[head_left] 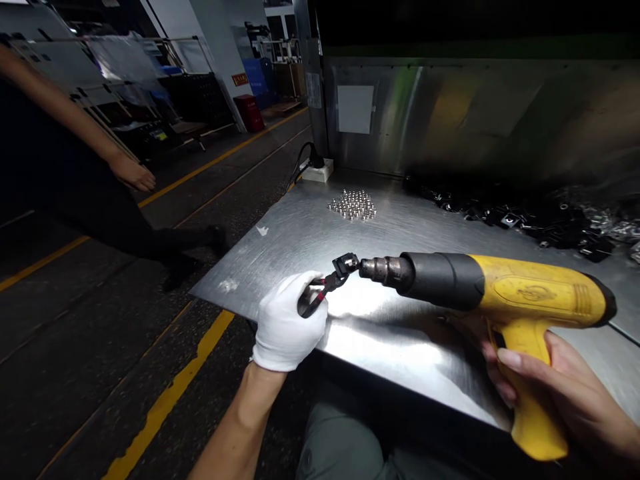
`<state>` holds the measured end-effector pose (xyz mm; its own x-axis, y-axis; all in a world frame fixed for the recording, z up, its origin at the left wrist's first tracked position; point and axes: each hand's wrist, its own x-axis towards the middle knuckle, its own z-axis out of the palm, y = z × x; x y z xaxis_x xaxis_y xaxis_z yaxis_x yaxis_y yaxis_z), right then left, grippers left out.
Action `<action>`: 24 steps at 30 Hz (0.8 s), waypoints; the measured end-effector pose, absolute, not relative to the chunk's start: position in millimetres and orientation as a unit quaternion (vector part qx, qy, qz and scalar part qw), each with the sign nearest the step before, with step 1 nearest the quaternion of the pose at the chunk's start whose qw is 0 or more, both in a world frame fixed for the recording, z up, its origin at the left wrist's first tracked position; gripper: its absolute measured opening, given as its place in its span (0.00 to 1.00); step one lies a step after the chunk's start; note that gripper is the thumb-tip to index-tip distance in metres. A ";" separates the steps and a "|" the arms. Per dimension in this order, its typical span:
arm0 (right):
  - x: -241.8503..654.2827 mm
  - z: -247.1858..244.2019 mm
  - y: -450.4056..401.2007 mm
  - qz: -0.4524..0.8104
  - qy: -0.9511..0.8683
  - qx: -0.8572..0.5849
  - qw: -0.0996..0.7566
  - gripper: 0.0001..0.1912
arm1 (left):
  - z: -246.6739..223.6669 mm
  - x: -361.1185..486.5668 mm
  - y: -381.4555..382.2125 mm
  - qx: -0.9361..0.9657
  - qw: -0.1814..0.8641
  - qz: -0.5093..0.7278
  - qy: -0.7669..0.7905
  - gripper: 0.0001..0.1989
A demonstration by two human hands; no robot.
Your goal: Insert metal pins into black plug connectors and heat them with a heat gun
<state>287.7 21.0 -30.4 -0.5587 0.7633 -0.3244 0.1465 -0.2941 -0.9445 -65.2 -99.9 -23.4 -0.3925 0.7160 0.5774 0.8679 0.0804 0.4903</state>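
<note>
My left hand (290,323), in a white glove, is closed around the handles of dark pliers (332,283) with some red on the grips. A small black part (345,265) with a bit of shiny metal sits in the plier jaws. Bare and wrapped around its handle, my right hand (560,380) holds a yellow and black heat gun (535,290). The gun lies level, pointing left, and its stepped metal nozzle (385,270) is right beside the black part. Whether nozzle and part touch, I cannot tell. Both are above the metal tabletop (300,233).
Several small silver metal pieces (353,205) stand grouped on the tabletop. Black and metal parts (540,223) are heaped along the right back. A white power strip (318,170) with a black plug sits at the far corner. On the left, a person (90,147) is walking past.
</note>
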 end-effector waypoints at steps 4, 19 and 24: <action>288.3 -30.6 21.2 0.696 -0.548 -0.412 0.215 0.18 | -26.9 -62.3 -98.2 -0.526 0.113 -0.413 -0.735 0.17; 287.8 -32.7 21.0 0.698 -0.554 -0.396 0.220 0.17 | -29.4 -56.0 -98.6 -0.518 0.122 -0.415 -0.738 0.18; 286.7 -32.5 20.6 0.700 -0.556 -0.392 0.216 0.16 | -27.7 -54.5 -98.4 -0.516 0.125 -0.418 -0.737 0.17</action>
<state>286.7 20.6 -32.5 -0.5987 0.7388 -0.3094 0.1332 -0.2891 -0.9480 -54.5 -98.4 -27.7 -0.4369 0.6566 0.6149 0.8649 0.1188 0.4877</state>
